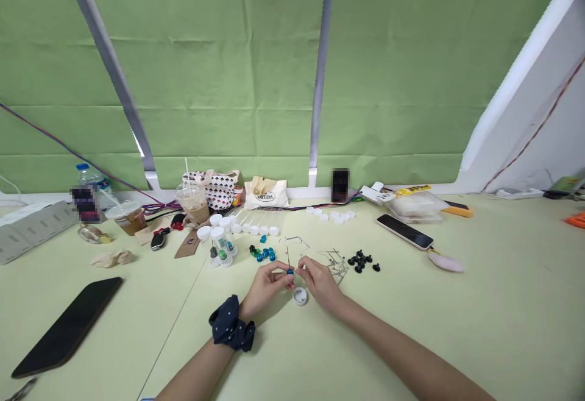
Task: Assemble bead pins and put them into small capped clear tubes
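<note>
In the head view my left hand (269, 283) pinches a small shiny blue round piece (290, 272), with a thin dark rod (288, 256) standing up from it. My right hand (319, 276) is closed in a pinch just beside that piece; whatever its fingertips hold is too small to make out. Below the fingertips a white round cap (300, 296) lies with its hollow side up. Loose blue and green round pieces (262, 253) lie beyond my left hand. Thin metal rods (337, 264) are scattered past my right hand, near several black knob-like pieces (360, 260).
Clear tubes with white caps (219, 244) stand to the left, and more white caps (331, 215) lie at the back. Drink cups (194, 203), a white pouch (265, 194) and a phone (404, 232) are farther off. A dark flat slab (68, 328) lies front left.
</note>
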`<action>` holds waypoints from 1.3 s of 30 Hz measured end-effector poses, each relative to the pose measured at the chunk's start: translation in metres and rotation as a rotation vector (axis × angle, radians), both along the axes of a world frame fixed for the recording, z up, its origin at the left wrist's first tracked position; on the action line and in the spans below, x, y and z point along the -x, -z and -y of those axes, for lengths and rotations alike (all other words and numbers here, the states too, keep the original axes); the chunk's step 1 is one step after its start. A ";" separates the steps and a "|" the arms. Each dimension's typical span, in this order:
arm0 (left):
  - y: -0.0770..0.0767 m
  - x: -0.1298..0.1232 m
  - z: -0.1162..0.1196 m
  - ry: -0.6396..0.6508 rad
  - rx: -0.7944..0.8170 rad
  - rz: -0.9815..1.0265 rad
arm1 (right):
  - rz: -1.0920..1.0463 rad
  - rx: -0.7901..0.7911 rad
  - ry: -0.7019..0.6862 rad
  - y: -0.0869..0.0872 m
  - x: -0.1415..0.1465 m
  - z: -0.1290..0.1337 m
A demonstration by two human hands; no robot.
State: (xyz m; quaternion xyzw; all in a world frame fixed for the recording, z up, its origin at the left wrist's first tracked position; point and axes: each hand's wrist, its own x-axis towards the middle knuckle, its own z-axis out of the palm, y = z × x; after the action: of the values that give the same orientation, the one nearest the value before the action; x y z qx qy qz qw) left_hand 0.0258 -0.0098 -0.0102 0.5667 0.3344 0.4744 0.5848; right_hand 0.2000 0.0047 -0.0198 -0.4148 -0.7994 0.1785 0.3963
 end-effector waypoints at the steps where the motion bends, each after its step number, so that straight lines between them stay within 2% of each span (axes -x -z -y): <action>1: 0.000 0.000 0.000 0.007 -0.001 -0.002 | 0.003 -0.007 -0.001 0.001 0.000 0.000; 11: 0.006 0.000 0.000 0.038 0.000 -0.008 | -0.014 -0.092 0.013 0.003 0.001 -0.002; 17: 0.006 0.000 0.000 0.048 -0.003 -0.023 | 0.049 0.040 -0.031 0.007 0.001 -0.003; 23: 0.003 0.000 0.000 0.040 0.002 -0.015 | 0.017 0.072 -0.150 -0.001 -0.002 0.002; 26: 0.002 0.000 0.000 0.049 0.014 -0.004 | 0.019 0.012 -0.155 -0.003 -0.002 0.002; 31: 0.007 0.000 -0.001 0.058 0.022 0.011 | 0.067 -0.159 -0.045 -0.001 -0.001 -0.002; 39: 0.002 -0.002 0.001 0.057 0.013 -0.009 | 0.168 -0.260 -0.040 0.006 -0.002 -0.004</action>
State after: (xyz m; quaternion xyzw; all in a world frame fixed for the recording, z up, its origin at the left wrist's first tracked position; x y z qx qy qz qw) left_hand 0.0274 -0.0107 -0.0124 0.5741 0.3239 0.4529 0.6004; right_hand 0.2018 0.0086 -0.0256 -0.3574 -0.8543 0.0462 0.3746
